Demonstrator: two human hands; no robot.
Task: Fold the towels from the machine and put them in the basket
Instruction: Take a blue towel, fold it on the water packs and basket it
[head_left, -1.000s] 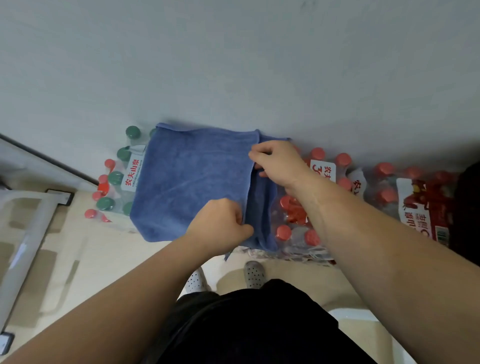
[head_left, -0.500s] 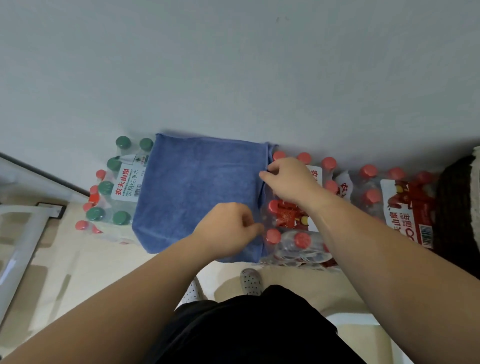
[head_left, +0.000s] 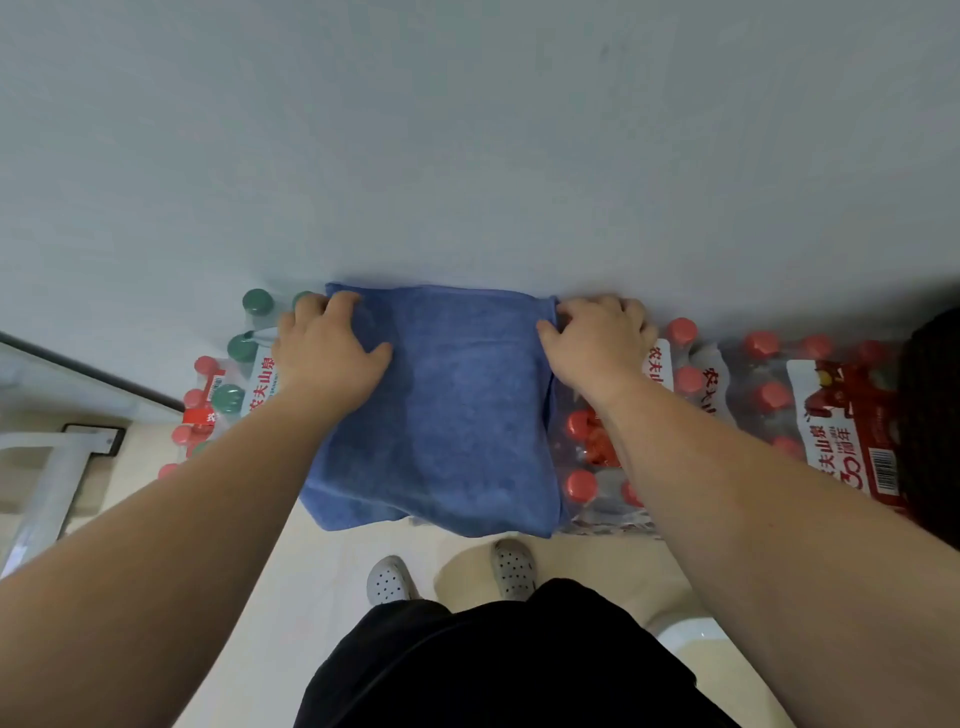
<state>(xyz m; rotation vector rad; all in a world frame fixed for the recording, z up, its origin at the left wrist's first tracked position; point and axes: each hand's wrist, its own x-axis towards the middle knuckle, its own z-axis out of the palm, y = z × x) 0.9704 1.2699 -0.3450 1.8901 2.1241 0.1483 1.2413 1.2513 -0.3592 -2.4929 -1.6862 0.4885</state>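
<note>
Now, at the far left a white rack (head_left: 47, 467) stands on the floor (head_left: 311, 571), and next to it green-capped bottles (head_left: 257, 304) sit against the wall (head_left: 467, 156). The left hand (head_left: 327, 353) lies palm down on the far left corner of the towel (head_left: 457, 415), fingers curled over the edge and thumb spread on the cloth, so it seems to grip that corner. The towel is blue and looks doubled, judging by its thick right edge. It lies across the bottle tops, with its far edge along the wall and its near edge hanging a little over the floor. The right hand (head_left: 597, 343) pinches the far right corner, thumb on the cloth and fingers curled past the edge. Beyond it stand red-capped bottles (head_left: 680, 330), and a dark thing (head_left: 930, 415) fills the right edge; whether that is the basket I cannot tell.

The step in hand looks like the next fold, bringing the far edge toward the body. To do it well, both corners should rise together, with the edge kept taut between the hands so the cloth does not sag in the middle. They should travel straight back and land squarely on the near corners. The caps make a bumpy bed, and the overhanging near edge could slide off. So it is best to lay the fold down gently and smooth it with a flat palm before lifting.
</note>
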